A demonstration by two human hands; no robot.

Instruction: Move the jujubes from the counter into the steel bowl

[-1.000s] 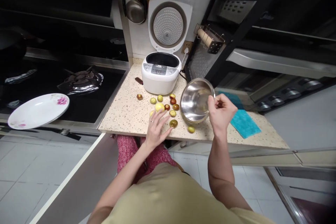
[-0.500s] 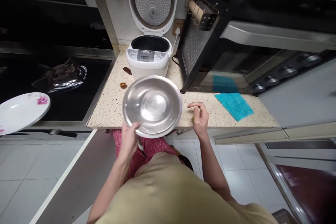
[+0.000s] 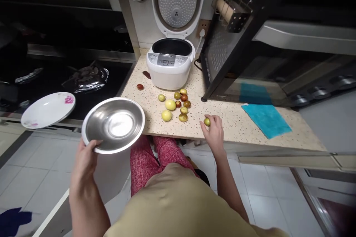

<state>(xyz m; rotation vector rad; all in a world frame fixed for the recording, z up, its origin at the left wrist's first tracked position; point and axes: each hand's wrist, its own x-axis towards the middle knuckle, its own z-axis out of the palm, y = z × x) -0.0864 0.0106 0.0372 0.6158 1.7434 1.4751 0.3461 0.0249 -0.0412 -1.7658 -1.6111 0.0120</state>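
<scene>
My left hand grips the rim of a shiny steel basin, thumb over the edge, and holds it tilted in the air by the counter's front edge. Nothing lies inside the basin. On the counter, my right hand has its thumb and fingers closed about a small green jujube. Left of that hand lies a loose group of several green and brown-red jujubes, with two larger pale yellow-green fruits among them. A single red-brown jujube sits apart, toward the stove.
A white rice cooker stands at the back with its lid up. To its right is a black oven, a turquoise cloth before it. A flowered white plate overhangs the gas stove. Below, a cabinet door stands open.
The basin has moved left with my left hand, uncovering the fruits on the counter. My right hand has closed its fingers round the green jujube. The view has shifted somewhat.
</scene>
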